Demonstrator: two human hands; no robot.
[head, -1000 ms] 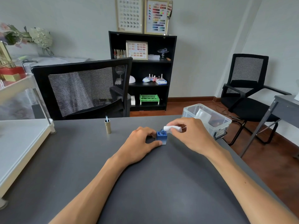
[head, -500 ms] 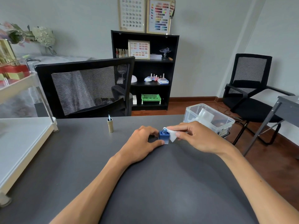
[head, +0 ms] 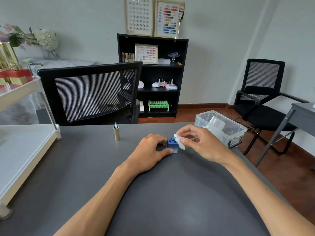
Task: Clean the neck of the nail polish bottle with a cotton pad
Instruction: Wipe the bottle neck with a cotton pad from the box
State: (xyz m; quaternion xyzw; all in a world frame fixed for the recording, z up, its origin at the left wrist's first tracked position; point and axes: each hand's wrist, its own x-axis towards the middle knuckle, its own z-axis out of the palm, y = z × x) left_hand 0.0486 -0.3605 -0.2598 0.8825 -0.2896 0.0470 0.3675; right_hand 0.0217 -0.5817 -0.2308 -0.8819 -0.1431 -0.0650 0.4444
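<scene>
A small blue square nail polish bottle (head: 172, 145) stands uncapped on the grey table (head: 170, 193), its threaded neck showing on top. My left hand (head: 150, 150) grips the bottle's body from the left, thumb at its front corner. My right hand (head: 202, 143) pinches a white cotton pad (head: 179, 141) between thumb and fingers and presses it against the right side of the neck. The bottle's gold cap (head: 116, 133), brush pointing up, stands apart on the table to the left.
A clear plastic bin (head: 221, 129) holding white pads sits at the table's right edge, just behind my right hand. A white cart shelf (head: 20, 150) borders the table's left side. A black mesh chair (head: 92, 94) faces the far edge.
My right hand has dropped from above the neck to its right side and turned the cotton pad, which now hangs down beside the bottle. My left hand keeps its hold on the bottle.
</scene>
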